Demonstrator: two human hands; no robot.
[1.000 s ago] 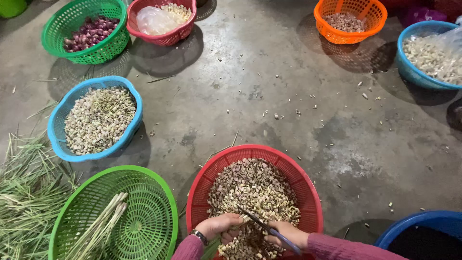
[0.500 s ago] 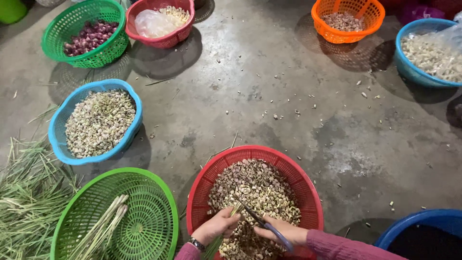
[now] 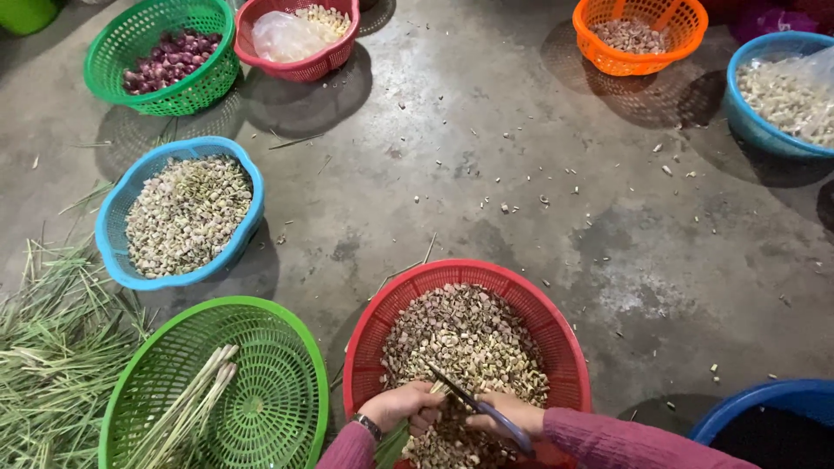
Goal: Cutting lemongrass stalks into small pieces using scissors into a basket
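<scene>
Head view, looking down at a grey concrete floor (image 3: 486, 130). At 6 o'clock sits a round red perforated plastic basket (image 3: 556, 334), heaped with small chopped tan-brown stalk pieces (image 3: 465, 334); its rim runs off the bottom edge of the frame. Both hands work over the near rim of this basket. The left hand (image 3: 401, 406) is closed around a pale green stalk (image 3: 395, 443), which angles down toward the frame's bottom edge. The right hand (image 3: 508, 414) is closed on the blue handles of a pair of dark-bladed scissors (image 3: 473, 404); the blades point toward 10 o'clock and cross just above the left fingers. Whether the blades are parted I cannot tell. At 7 o'clock, just beside the red basket's rim, a round green perforated plastic basket (image 3: 287, 347) holds a few long pale stalks (image 3: 187, 408). At 8 o'clock a loose pile of green leaf trimmings (image 3: 52, 347) spreads to the left edge. At 9 to 10 o'clock an oval blue plastic basket (image 3: 113, 226) holds cut pieces. A blue tub rim (image 3: 764, 399) shows at 4 o'clock. More baskets line the top edge, well apart. Open floor lies from 12 to 3 o'clock, scattered with small scraps.
</scene>
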